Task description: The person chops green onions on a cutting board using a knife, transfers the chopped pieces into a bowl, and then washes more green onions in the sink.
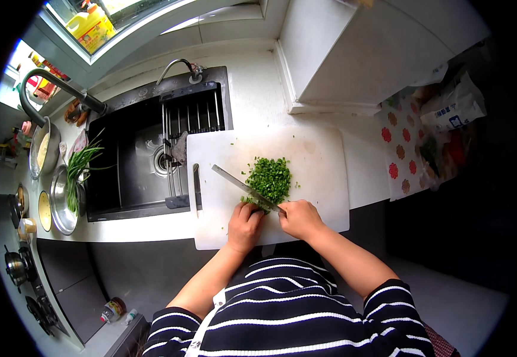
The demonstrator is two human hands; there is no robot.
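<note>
A heap of finely chopped green onion (270, 178) lies on a white cutting board (321, 178). My right hand (302, 220) is closed round the handle of a kitchen knife at the heap's near right side. The knife's blade (234, 181) slants away to the left across the near edge of the heap. Close beside the blade, my left hand (245, 228) rests on the board with its fingers curled and tips down. Small green bits show by those fingertips, but whatever lies under them is hidden.
Left of the board is a dark sink (130, 160) with a metal drying rack (193, 113) and a faucet (178, 65). Whole green onions (80, 166) lie over a steel bowl (62, 205). A stove pot (16, 265) stands far left; plastic bags (454, 107) are at right.
</note>
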